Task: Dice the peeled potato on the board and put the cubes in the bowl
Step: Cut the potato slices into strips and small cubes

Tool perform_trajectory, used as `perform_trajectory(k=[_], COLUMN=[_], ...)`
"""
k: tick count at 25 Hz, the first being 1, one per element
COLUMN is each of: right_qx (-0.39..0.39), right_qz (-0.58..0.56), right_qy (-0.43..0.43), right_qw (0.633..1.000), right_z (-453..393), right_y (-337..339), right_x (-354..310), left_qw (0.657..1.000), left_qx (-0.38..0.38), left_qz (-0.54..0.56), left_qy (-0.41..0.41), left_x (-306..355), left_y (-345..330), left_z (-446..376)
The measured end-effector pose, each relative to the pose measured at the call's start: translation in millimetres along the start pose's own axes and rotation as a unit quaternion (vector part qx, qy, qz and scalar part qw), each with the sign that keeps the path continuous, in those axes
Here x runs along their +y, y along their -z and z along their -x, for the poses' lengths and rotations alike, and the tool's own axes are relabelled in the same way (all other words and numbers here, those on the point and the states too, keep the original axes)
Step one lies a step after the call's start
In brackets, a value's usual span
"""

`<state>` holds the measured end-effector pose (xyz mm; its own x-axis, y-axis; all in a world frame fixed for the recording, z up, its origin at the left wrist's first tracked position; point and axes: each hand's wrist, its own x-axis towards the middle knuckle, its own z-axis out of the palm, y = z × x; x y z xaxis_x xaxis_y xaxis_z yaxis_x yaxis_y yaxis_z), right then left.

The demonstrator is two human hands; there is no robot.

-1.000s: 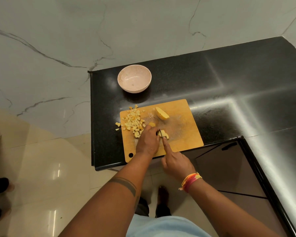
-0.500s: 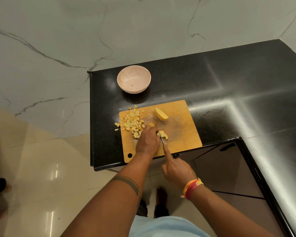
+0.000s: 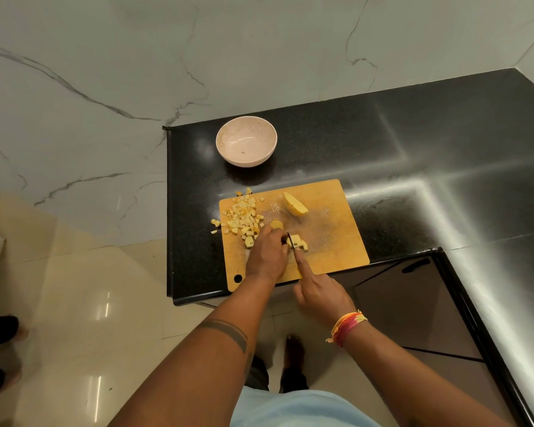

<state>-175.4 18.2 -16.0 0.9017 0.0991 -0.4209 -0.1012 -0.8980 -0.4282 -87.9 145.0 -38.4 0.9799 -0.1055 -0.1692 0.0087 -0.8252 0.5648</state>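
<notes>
A potato piece is pinned by the left hand and diced by a knife clasped in the right hand; a wedge awaits cutting, the bowl unfilled.

Head view, steeply down, close

A black counter meets a veined marble wall, with dark cabinet doors beneath and glossy cream floor tiles at left.
</notes>
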Motion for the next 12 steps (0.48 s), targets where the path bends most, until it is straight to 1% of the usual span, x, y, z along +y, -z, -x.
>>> perform_trajectory(k=[12], right_qx=[-0.009], right_qz=[0.016], right_qy=[-0.005], right_qw=[1.000], right_z=[-4.8], right_y=[-2.9], right_x=[2.7], left_qw=[1.000], left_qx=[0.021], left_qz=[-0.004], left_qy=[-0.001], left_x=[1.1], left_y=[-5.9], left_z=[0.9])
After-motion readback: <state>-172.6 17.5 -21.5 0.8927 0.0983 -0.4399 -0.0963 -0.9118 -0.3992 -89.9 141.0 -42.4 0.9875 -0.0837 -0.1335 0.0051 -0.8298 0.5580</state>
